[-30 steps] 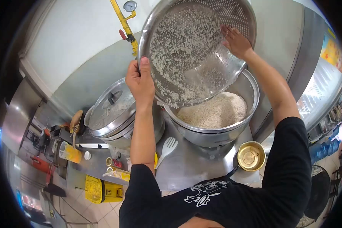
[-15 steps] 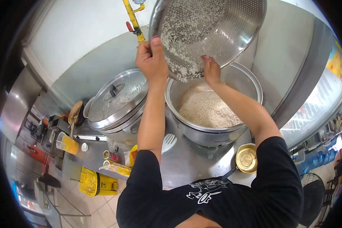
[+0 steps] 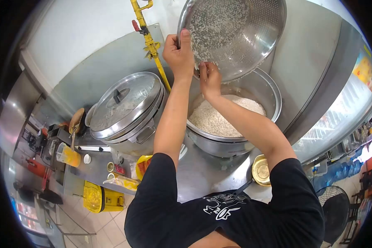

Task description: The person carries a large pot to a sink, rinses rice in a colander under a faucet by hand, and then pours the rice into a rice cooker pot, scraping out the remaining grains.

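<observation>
Above a large metal pot (image 3: 217, 145), a perforated steel colander (image 3: 258, 35) is tilted toward me, its lower rim over the pot. White grains that look like rice (image 3: 215, 27) cling to its inside. My left hand (image 3: 180, 58) is closed around the colander's left rim, thumb on the inner side. At the lower rim is my right hand (image 3: 211, 80), its fingers curled together against the inside among the grains. Whatever lies between those fingers is hidden. A mound of rice (image 3: 223, 118) fills much of the pot, partly covered by my right forearm.
Left of the pot stands a lidded steel pot (image 3: 126, 105), with a yellow gas pipe (image 3: 151, 47) behind it. On the steel counter (image 3: 202, 173) are a golden pan (image 3: 261, 170), an orange-filled jug (image 3: 69, 156) and cans. A yellow bin (image 3: 103, 197) stands on the floor.
The colander's left rim and my left hand have shifted right. My right hand has moved left along the lower rim, and fewer grains lie near that edge. The view has shifted slightly.
</observation>
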`<state>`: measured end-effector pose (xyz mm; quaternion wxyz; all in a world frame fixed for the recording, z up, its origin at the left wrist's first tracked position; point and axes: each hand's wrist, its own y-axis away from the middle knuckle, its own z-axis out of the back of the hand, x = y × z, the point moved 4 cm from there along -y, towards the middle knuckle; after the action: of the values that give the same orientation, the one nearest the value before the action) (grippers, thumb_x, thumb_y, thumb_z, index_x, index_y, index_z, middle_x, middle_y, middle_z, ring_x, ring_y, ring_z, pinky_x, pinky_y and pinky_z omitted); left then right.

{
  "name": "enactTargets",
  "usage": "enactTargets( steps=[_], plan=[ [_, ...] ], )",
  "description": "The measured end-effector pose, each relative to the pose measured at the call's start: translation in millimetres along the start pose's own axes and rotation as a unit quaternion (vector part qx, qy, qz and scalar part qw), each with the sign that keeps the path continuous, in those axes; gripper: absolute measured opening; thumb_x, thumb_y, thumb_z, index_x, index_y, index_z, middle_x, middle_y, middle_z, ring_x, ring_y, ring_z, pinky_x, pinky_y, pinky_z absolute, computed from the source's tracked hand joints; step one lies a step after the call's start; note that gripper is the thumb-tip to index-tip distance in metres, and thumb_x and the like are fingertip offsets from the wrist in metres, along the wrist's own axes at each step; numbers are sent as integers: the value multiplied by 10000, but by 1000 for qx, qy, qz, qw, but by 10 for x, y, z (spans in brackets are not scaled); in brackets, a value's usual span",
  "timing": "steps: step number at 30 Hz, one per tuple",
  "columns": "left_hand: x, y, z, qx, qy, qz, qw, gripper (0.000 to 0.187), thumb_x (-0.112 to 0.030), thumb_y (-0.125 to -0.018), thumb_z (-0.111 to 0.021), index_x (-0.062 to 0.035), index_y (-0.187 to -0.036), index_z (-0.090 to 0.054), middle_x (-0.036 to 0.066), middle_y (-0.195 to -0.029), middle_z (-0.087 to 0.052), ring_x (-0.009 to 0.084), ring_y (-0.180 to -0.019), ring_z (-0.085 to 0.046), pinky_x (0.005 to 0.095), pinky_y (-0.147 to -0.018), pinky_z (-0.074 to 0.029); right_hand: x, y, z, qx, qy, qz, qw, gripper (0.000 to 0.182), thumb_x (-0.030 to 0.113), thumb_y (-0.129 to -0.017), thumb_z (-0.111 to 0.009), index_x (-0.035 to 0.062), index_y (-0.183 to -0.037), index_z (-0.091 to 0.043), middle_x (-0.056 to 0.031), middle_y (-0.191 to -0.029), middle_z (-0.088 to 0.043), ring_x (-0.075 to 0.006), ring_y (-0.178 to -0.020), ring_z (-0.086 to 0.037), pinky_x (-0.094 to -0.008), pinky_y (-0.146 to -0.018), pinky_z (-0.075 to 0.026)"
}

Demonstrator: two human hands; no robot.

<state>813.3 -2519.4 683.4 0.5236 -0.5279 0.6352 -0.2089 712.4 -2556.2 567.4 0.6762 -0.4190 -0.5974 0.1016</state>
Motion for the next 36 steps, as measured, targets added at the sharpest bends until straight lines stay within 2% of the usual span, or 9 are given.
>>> enactTargets(
  steps=[8,12,20,22,23,25,26,28,36],
  plan=[
    [287,-79,132,-28,43,24,998,372,-296,-879,-624,-86,-635,-437,-79,-574,-368,21,-540,-291,210,-473,-240,-289,334,676,348,136,293,880,105,111,-821,-572,10,-847,-578,-178,-1028,-517,-363,-909,-505,-453,-749,-417],
    [219,-105,151,-16,25,7,1000,385,-312,-876,-626,-90,-632,-427,-79,-573,-362,25,-538,-290,211,-473,-242,-154,118,913,537,280,155,781,156,133,-812,-573,50,-922,-646,-181,-1009,-599,-332,-953,-577,-404,-794,-456],
    [48,-111,319,-15,7,4,1000,378,-328,-866,-640,-83,-645,-454,-77,-578,-377,26,-539,-305,203,-479,-251,615,-499,1109,483,-29,-40,874,226,260,-876,-592,58,-964,-641,-113,-982,-641,-233,-899,-602,-330,-844,-450],
    [13,-87,388,-20,9,8,1000,368,-330,-863,-643,-76,-658,-472,-75,-586,-388,28,-541,-305,201,-483,-257,221,-25,1098,519,340,70,781,222,282,-888,-564,124,-1017,-653,-86,-1087,-627,-256,-1024,-578,-387,-894,-438],
    [-8,-79,412,-16,10,9,1000,368,-330,-863,-643,-76,-658,-472,-75,-586,-388,28,-541,-305,201,-483,-257,144,210,1179,600,465,204,618,259,271,-913,-500,97,-1038,-645,-89,-1183,-569,-265,-1130,-498,-403,-964,-382],
    [-58,-80,425,-28,3,13,1000,342,-308,-858,-655,-67,-681,-488,-73,-600,-401,32,-541,-312,200,-488,-265,-107,328,1260,655,470,290,516,310,290,-924,-456,79,-1043,-649,-92,-1301,-495,-293,-1241,-402,-436,-1025,-329],
    [-91,-58,423,-28,7,14,999,342,-308,-858,-655,-67,-681,-488,-73,-600,-401,32,-541,-312,200,-488,-265,-134,261,1277,655,473,288,514,310,290,-924,-456,79,-1043,-649,-92,-1301,-495,-293,-1241,-402,-436,-1025,-329],
    [-207,-63,466,-25,-22,4,999,306,-256,-837,-686,-63,-698,-494,-72,-617,-416,27,-548,-328,196,-494,-283,5,-90,1243,526,304,104,787,236,215,-864,-565,63,-1028,-641,-152,-1141,-588,-312,-1065,-554,-402,-929,-421],
    [-541,83,526,-46,-31,27,998,224,-97,-792,-685,-51,-713,-481,-50,-639,-452,16,-569,-374,182,-507,-316,-609,-1553,1643,-93,348,141,922,615,354,-937,-386,-73,-1364,-268,-289,-1435,-192,-368,-1353,-186,-387,-1106,-191]
  ],
)
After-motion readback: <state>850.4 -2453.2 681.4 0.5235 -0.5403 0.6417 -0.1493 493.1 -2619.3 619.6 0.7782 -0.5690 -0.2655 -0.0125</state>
